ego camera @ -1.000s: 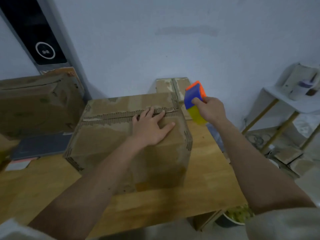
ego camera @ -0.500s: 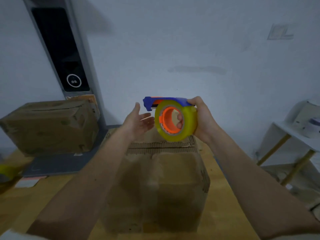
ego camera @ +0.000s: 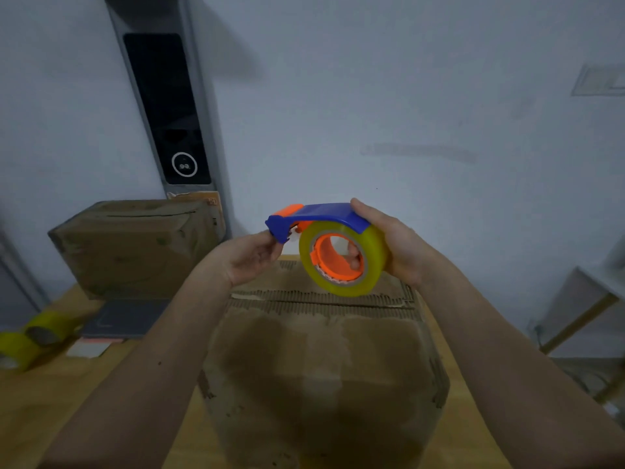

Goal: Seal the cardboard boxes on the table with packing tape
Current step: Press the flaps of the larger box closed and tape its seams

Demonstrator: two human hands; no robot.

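Note:
A brown cardboard box (ego camera: 321, 363) stands on the wooden table in front of me, its top flaps meeting at a seam with torn corrugated edges. Above its far end I hold a tape dispenser (ego camera: 331, 245): a blue and orange frame with a yellowish roll. My right hand (ego camera: 395, 248) grips the roll, fingers through the orange core. My left hand (ego camera: 250, 257) pinches at the blue front tip of the dispenser, where a bit of clear tape shows. A second cardboard box (ego camera: 135, 245) sits at the back left.
Two spare yellow tape rolls (ego camera: 30, 336) lie on the wooden table (ego camera: 67, 401) at the far left. A dark flat pad (ego camera: 125, 319) lies beside the second box. A grey pillar with a dark panel (ego camera: 165, 106) stands behind. A white shelf (ego camera: 588, 306) is at right.
My left hand left the box top and rose to the dispenser's tip. My right hand brought the dispenser from beside the box up in front of me, turned side-on.

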